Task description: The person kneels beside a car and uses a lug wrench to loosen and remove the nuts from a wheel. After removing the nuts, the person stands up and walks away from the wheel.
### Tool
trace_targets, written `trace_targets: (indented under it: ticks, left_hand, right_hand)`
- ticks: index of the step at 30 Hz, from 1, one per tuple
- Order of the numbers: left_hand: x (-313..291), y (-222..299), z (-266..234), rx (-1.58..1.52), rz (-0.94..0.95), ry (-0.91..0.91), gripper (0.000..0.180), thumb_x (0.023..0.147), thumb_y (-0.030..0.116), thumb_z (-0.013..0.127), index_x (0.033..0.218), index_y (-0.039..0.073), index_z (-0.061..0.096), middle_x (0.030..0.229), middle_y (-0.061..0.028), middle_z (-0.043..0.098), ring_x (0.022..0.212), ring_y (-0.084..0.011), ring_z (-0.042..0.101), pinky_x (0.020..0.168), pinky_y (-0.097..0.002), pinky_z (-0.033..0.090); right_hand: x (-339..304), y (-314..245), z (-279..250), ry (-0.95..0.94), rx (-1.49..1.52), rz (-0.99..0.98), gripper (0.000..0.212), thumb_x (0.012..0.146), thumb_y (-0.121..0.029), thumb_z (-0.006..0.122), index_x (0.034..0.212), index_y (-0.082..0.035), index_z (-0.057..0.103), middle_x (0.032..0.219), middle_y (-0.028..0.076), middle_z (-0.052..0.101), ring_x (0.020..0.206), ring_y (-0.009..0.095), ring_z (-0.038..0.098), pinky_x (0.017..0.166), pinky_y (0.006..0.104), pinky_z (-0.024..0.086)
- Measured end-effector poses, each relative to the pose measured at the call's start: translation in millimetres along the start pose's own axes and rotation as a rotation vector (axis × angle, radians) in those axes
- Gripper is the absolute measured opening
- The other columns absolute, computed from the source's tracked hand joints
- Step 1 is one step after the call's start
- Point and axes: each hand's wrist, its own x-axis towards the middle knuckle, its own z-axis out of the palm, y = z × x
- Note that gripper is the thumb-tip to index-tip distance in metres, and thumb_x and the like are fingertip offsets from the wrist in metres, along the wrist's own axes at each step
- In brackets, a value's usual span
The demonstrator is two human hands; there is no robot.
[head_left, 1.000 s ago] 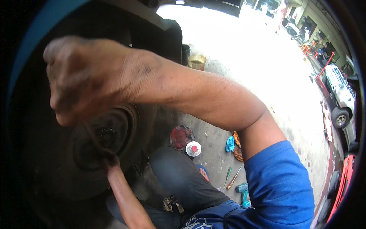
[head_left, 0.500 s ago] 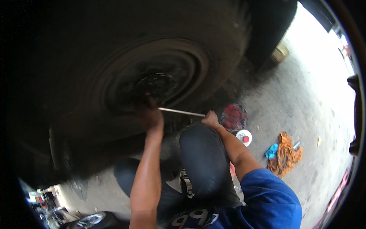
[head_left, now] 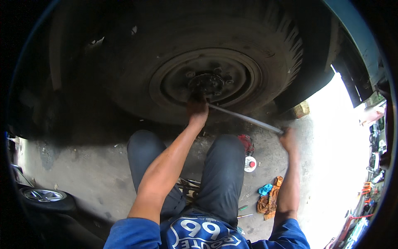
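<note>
A large tyre on a steel wheel rim fills the upper view, with bolts around its dark hub. My left hand reaches up to the lower part of the hub, closed around the head end of a long-handled wheel wrench. The wrench head and my left fingertips are in dark shadow. Out to the right, my right hand grips the far end of the silver handle. The handle slopes down to the right from the hub.
Beside my right knee are a red container and a white bottle with a red cap. An orange-brown rag and a blue cloth lie near my right forearm. Another wheel rests at the lower left.
My right hand has moved outward to the right, away from my knee, and more of the wrench handle shows. My left hand stays at the hub. The view has shifted too.
</note>
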Motion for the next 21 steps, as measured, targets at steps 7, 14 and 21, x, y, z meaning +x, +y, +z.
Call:
trace_targets:
  ticks: [7,14,21]
  left_hand:
    - [9.1,32.4,-7.3,-1.089,-0.535,0.064,0.028,0.102,0.021,0.043,0.120,0.004,0.056,0.109,-0.0115,0.061,0.096,-0.0270,0.063,0.070,-0.0382,0.059]
    - [15.4,53.8,-32.0,-1.472,-0.624,-0.139,0.025,0.101,0.026,0.044,0.120,0.011,0.053,0.106,-0.0054,0.061,0.092,-0.0194,0.063,0.068,-0.0334,0.058]
    - [18.5,64.2,-35.8,-1.568,-0.601,-0.146,0.022,0.100,0.030,0.049,0.114,0.017,0.058,0.103,0.0021,0.062,0.088,-0.0102,0.057,0.067,-0.0245,0.047]
  right_hand:
    - [5.8,-147.6,-198.1,0.539,-0.563,-0.460,0.029,0.067,-0.006,0.079,0.096,-0.009,0.073,0.093,0.010,0.068,0.088,0.027,0.061,0.081,0.0388,0.049]
    - [10.4,-261.5,-245.5,0.681,-1.017,-0.786,0.038,0.073,-0.009,0.078,0.109,-0.015,0.068,0.105,0.009,0.066,0.104,0.026,0.063,0.098,0.0435,0.048]
    - [-43.5,-322.5,-256.3,0.653,-0.819,-1.263,0.049,0.074,0.003,0.074,0.119,-0.012,0.065,0.129,0.007,0.059,0.126,0.023,0.052,0.107,0.0400,0.044]
